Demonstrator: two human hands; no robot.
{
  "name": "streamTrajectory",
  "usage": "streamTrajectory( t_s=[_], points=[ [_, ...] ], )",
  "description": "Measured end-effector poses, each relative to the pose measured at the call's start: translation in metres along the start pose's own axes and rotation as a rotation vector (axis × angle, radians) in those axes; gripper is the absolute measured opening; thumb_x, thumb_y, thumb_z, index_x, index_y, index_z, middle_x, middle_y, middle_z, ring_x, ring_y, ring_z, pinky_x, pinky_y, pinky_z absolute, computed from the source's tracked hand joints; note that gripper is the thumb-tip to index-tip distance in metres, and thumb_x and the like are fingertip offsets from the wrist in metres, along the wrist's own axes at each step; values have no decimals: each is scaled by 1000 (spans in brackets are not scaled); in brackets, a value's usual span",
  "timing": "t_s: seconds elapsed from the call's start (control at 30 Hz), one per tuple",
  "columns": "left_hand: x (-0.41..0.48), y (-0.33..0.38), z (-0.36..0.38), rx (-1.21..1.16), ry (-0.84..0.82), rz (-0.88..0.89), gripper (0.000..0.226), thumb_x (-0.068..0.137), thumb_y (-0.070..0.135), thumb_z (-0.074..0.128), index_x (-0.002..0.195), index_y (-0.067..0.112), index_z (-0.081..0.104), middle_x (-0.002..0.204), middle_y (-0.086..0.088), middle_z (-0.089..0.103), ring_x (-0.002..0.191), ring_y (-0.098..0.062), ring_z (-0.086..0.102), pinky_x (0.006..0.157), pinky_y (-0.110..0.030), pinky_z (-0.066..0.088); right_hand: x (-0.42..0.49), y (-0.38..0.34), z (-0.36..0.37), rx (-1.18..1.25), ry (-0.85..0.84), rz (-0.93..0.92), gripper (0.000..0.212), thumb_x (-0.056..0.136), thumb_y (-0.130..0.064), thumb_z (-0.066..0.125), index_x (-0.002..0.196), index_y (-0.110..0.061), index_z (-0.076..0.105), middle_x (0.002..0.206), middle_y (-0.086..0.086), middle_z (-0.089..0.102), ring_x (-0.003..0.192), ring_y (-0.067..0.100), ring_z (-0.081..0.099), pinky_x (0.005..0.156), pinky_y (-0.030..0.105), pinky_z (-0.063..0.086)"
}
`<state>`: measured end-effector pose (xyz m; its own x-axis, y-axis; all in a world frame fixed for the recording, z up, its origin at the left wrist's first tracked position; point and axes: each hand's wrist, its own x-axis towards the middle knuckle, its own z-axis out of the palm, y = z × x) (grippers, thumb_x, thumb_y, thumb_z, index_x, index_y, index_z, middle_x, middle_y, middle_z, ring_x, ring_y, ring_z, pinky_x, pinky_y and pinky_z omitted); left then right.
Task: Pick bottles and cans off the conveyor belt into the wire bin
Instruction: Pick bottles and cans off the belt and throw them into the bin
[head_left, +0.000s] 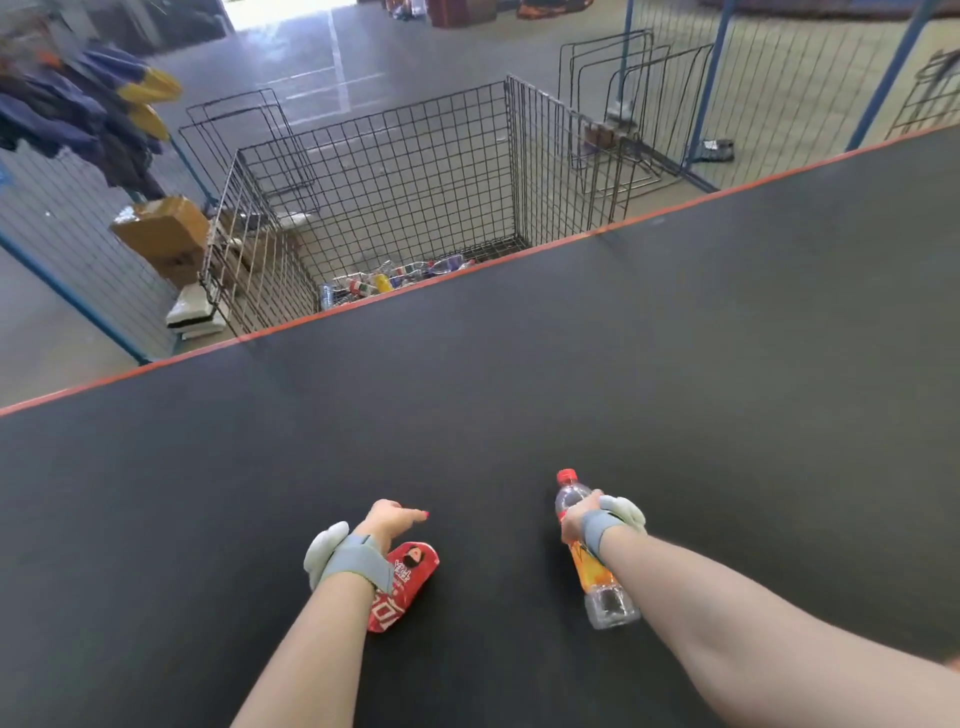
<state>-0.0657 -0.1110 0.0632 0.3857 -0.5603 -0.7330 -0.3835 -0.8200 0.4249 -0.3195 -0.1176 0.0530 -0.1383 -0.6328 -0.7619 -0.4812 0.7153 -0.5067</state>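
**Two hands low over the belt, a bottle in one and a can under the other**

The right hand (582, 514) is wrapped around a clear plastic bottle (595, 561) just below its neck. The bottle has a red cap pointing away from the person and an orange label, and its clear base points back toward the forearm. The left hand (389, 522) is over a crushed red can (402, 584) near the close edge of the conveyor belt (623, 364). One finger points out toward the middle of the belt and the rest curl downward; the wrist hides where hand meets can, so I cannot tell whether it grips the can or only rests on it. Both wrists wear a grey strap with a pale padded piece on it.

The belt is a wide black surface with an orange edge (415, 286) along its far side. Just beyond that edge stands the wire bin (415, 171), well apart from both hands, with a layer of bottles and cans (384, 280) on its bottom. Left of the bin sits a cardboard box (166, 234), and more wire frames stand behind it on the concrete floor.
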Motion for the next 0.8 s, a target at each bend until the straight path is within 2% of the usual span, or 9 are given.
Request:
streamTrajectory(
  t_s=[0.07,0.17,0.3,0.4,0.47,0.53,0.6,0.67,0.8],
  points=[
    [1,-7,11,116,-23,-18,84,78,25,76,146,2,30,140,-15,46,129,-28,48,106,-34,40,19,5,-1,-8,70,18,60,90,3,55,143,5,28,146,22,37,132,34,41,94,29,40],
    [20,-11,47,298,-61,-9,97,70,39,74,149,13,25,143,-8,42,131,-25,44,109,-39,38,25,0,-11,-8,-10,71,63,88,0,61,141,10,29,147,21,37,134,32,40,101,31,38],
    [6,6,91,473,-75,36,81,78,40,67,143,13,27,139,-8,44,130,-25,44,108,-37,39,46,3,-2,-184,41,125,97,79,-37,74,150,-7,16,146,8,32,135,25,38,107,32,36],
    [16,19,117,520,-87,75,69,79,29,69,137,11,37,131,-10,49,122,-25,51,102,-37,46,61,1,5,-179,52,151,107,66,-47,78,151,-16,21,139,5,41,127,24,48,102,35,45],
    [20,24,126,468,-144,77,50,80,26,67,123,8,48,113,-8,60,103,-21,60,88,-32,53,61,-5,2,-165,26,179,105,66,-49,77,150,-16,23,139,6,43,124,24,51,101,36,46],
    [21,33,132,367,-194,94,29,81,23,64,104,8,55,87,-5,62,76,-15,59,67,-27,53,60,-17,-4,-155,-47,171,106,74,-48,73,152,-9,13,149,8,34,133,24,44,108,34,40],
    [22,47,132,305,-228,123,13,84,20,60,90,9,60,71,-4,58,63,-14,54,62,-26,49,66,-31,-11,-100,-116,154,109,78,-45,72,153,-6,3,154,9,27,138,27,38,112,38,36],
    [28,61,126,227,-235,135,11,87,18,58,82,8,61,68,-6,58,60,-17,55,63,-28,49,72,-46,-14,-65,-126,137,108,79,-42,72,153,-7,3,154,10,27,138,29,38,112,42,36],
    [43,84,99,52,-249,100,12,92,14,55,87,4,61,78,-13,63,68,-24,63,67,-37,56,82,-82,-13,-47,-159,85,93,84,-39,69,151,-5,15,154,12,30,137,31,39,111,41,36]
  ],
)
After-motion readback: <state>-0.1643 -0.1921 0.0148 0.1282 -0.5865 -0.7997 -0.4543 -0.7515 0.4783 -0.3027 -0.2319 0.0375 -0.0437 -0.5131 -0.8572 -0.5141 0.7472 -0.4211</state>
